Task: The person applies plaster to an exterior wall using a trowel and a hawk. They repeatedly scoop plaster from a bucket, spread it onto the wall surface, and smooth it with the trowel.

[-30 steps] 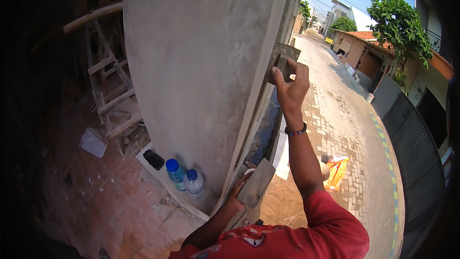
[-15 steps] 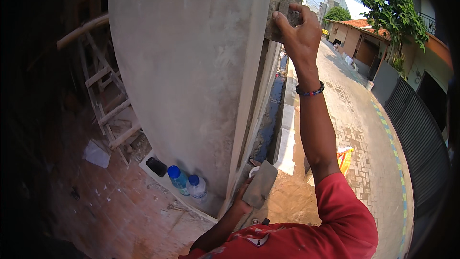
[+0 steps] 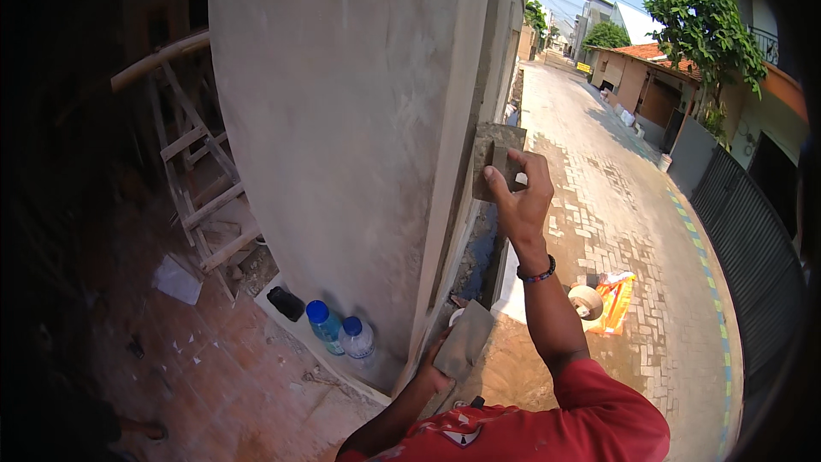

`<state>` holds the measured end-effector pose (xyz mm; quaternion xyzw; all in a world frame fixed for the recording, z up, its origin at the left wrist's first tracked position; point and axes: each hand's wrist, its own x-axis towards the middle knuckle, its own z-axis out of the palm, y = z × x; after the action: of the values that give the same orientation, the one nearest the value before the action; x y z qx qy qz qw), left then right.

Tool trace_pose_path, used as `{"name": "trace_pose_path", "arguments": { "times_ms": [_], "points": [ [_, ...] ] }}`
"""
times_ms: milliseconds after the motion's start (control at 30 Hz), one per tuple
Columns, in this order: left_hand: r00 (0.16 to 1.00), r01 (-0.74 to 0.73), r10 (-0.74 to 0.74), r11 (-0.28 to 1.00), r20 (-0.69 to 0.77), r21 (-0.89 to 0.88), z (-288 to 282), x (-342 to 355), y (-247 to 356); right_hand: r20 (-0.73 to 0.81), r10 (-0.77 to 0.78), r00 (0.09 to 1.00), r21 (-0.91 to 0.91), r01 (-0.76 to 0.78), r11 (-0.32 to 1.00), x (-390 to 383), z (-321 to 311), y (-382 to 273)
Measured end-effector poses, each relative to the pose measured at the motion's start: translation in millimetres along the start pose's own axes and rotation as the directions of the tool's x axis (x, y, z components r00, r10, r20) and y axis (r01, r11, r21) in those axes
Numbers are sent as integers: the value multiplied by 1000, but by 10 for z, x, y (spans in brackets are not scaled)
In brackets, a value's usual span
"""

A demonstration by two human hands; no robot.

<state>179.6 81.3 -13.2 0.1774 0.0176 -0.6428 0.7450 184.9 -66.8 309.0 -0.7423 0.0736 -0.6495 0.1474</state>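
My right hand (image 3: 528,205) grips the handle of a grey, mortar-stained plastering float (image 3: 506,135). The float's flat plate is held at the narrow outer edge of the plastered wall (image 3: 333,120), at about mid-height in view. Lower down, close to my body and the wall's foot, my left hand (image 3: 438,374) holds a flat grey rectangular plate (image 3: 467,340) by its side. Whether that plate has a handle is hidden. Something white and rounded shows just behind it.
Two blue-capped bottles (image 3: 325,325) and a black object (image 3: 285,303) stand at the wall's base. A wooden ladder-like frame (image 3: 201,162) leans at left. Right of the wall run a gutter (image 3: 479,252) and a paved lane with a bucket (image 3: 586,300) and an orange sack (image 3: 614,301).
My right hand has come down along the wall's edge with the float still gripped. The left hand and its plate stay almost in place. The view has shifted slightly.
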Motion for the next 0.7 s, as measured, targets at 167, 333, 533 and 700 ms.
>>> {"name": "trace_pose_path", "arguments": {
  "times_ms": [167, 333, 533, 700],
  "points": [
    [988, 63, -53, 996, 144, -68, -421, 197, -60, -170, -217, 961, -82, 206, 975, 1012, -26, -312],
    [976, 89, -70, 993, 208, -81, -296, 169, -69, -186, -302, 935, -200, 265, 943, 1785, 93, -390],
    [992, 54, -47, 997, 116, -60, -353, 203, -126, -146, -167, 975, -122, 150, 981, 900, 274, -206],
    [999, 23, -21, 999, 48, -40, -278, 78, -123, -15, -61, 998, -98, 59, 993, -259, 285, 147]
  ]
}}
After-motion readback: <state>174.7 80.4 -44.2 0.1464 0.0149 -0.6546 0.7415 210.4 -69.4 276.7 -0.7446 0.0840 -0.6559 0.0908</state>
